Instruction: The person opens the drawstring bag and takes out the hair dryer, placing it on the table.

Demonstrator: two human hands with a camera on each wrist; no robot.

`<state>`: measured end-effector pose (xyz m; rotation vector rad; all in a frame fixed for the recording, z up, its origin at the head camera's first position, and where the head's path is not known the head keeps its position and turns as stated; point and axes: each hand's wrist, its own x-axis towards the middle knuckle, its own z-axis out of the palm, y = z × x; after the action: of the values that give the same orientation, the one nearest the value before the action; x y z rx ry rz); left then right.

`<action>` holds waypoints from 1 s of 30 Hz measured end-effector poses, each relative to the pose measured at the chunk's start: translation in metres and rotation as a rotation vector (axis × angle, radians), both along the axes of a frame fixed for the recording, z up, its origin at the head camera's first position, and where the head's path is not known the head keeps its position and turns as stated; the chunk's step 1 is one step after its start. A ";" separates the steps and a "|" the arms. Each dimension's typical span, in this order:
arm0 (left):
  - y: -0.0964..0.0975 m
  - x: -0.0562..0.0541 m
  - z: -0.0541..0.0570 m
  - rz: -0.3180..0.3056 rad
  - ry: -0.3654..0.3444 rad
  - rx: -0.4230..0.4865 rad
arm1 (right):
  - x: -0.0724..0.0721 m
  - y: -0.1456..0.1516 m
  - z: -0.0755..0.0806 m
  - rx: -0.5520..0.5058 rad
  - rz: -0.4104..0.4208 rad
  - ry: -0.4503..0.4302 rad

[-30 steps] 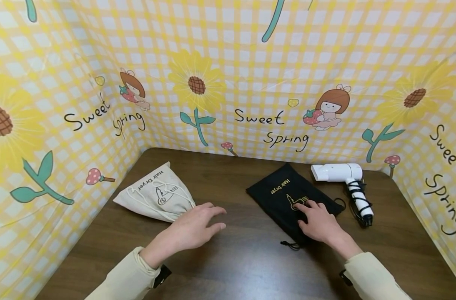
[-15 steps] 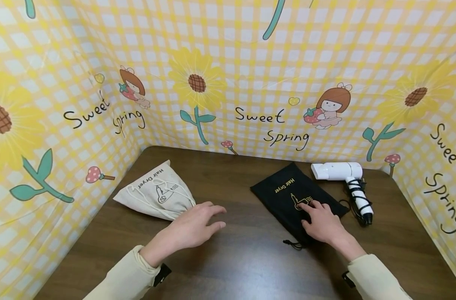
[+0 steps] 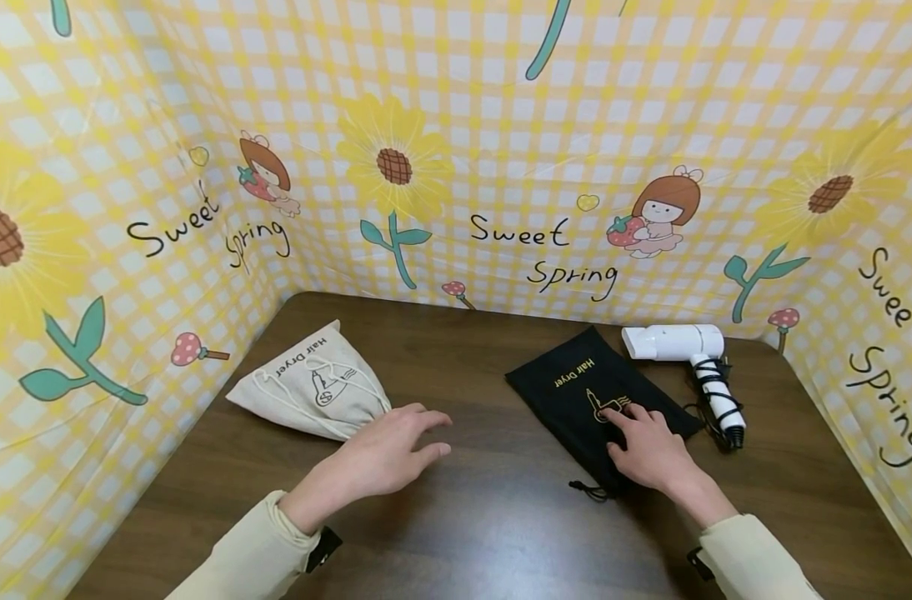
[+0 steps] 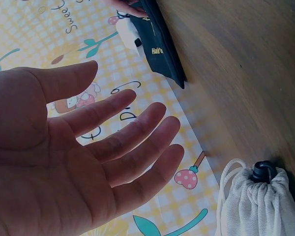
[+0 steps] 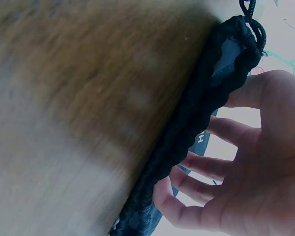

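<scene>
A black drawstring bag (image 3: 557,387) printed "Hair Dryer" in gold lies flat on the table. My right hand (image 3: 654,450) rests on it, fingertips spread on the cloth near its gold picture. The right wrist view shows the bag's gathered mouth (image 5: 187,132) slightly parted beside those fingers. My left hand (image 3: 384,457) hovers palm down with relaxed fingers, in front of a cream drawstring bag (image 3: 298,392) that looks filled out. Nothing lies in the left palm (image 4: 44,167) in its wrist view. To the right of the black bag lies a white hair dryer (image 3: 673,343), its black cord wound round the handle.
The brown wooden table (image 3: 471,525) is walled at the back and sides by a yellow checked cloth (image 3: 501,150) with sunflowers. A black drawcord (image 3: 591,492) trails from the near corner of the black bag. The cream bag's dark toggle (image 4: 263,171) faces the left wrist camera.
My right hand and the black bag under it have slid a little to the right, closer to the hair dryer. The left hand and the cream bag have stayed in place.
</scene>
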<state>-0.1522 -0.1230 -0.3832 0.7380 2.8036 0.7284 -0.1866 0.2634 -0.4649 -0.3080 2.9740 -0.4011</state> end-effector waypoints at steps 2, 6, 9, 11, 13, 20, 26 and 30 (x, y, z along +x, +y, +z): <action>0.000 0.000 -0.001 -0.001 -0.003 0.003 | 0.001 0.000 0.000 0.003 -0.003 0.002; 0.000 0.000 -0.002 0.000 -0.007 0.005 | 0.002 0.000 0.000 0.006 -0.003 0.003; 0.000 0.000 -0.003 0.002 -0.007 0.002 | 0.002 0.000 0.000 0.006 -0.002 0.002; 0.000 0.000 -0.003 0.003 -0.005 0.000 | 0.003 0.000 0.000 0.005 -0.002 0.004; 0.000 0.000 -0.003 0.002 -0.001 0.002 | 0.003 0.000 0.000 0.004 -0.003 0.008; -0.002 0.000 -0.001 -0.003 0.008 0.004 | 0.004 0.001 0.000 -0.002 -0.008 0.008; -0.001 0.000 -0.002 0.005 -0.004 -0.003 | 0.006 0.000 0.002 -0.005 -0.011 0.004; -0.001 0.000 -0.004 0.002 -0.003 -0.001 | 0.007 0.000 0.002 -0.004 -0.013 0.006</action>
<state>-0.1522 -0.1238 -0.3873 0.7332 2.8027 0.7277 -0.1798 0.2634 -0.4630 -0.2910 2.9827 -0.4083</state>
